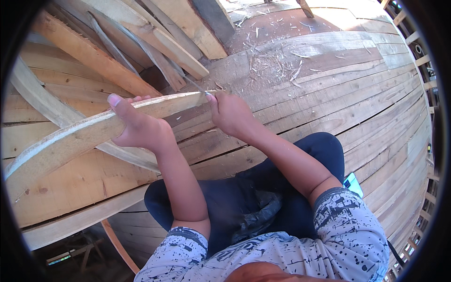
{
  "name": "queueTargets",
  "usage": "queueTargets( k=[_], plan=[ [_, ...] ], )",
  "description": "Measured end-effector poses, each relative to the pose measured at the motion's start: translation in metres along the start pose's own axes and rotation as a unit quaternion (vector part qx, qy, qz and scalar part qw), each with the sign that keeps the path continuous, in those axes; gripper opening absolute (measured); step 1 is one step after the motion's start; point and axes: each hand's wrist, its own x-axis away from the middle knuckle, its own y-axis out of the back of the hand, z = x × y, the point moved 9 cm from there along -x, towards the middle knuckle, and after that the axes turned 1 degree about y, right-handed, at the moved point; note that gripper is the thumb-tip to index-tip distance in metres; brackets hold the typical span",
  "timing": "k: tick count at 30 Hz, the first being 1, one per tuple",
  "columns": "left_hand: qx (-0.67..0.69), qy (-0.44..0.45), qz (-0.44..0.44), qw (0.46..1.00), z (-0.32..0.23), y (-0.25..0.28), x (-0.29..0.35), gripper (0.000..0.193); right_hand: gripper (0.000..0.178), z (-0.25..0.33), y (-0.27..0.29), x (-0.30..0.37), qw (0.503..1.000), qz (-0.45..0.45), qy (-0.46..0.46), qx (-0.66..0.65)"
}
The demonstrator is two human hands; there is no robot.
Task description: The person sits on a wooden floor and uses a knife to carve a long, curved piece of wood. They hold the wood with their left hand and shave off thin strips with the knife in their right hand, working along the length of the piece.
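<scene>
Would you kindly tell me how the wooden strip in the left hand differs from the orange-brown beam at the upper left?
The held strip looks clearly bowed, while the beam looks nearly straight. The held strip is pale, with a whitish top edge; the beam is orange-brown. The left hand grips the held strip, while neither hand touches the beam. Both are long pieces of wood.
</scene>
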Motion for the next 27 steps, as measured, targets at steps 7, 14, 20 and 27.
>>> queueTargets(
  k=[7, 14, 20, 27],
  plan=[
    [0.0, 0.002, -0.006, 1.0, -0.001, -0.006, 0.004, 0.038, 0.041, -0.019, 0.003, -0.005, 0.999, -0.023, 0.028, 0.011],
    [-0.01, -0.008, 0.007, 1.0, 0.002, -0.002, 0.002, 0.046, 0.041, -0.022, -0.002, -0.003, 0.999, -0.03, -0.008, 0.012],
    [-0.011, -0.015, 0.007, 1.0, -0.001, 0.0, 0.004, 0.044, 0.04, -0.054, -0.015, -0.008, 0.999, -0.017, -0.029, 0.022],
    [-0.008, 0.052, 0.018, 0.998, 0.014, -0.002, 0.01, 0.045, 0.036, -0.075, -0.005, -0.007, 0.989, 0.017, -0.123, 0.076]
  ],
)
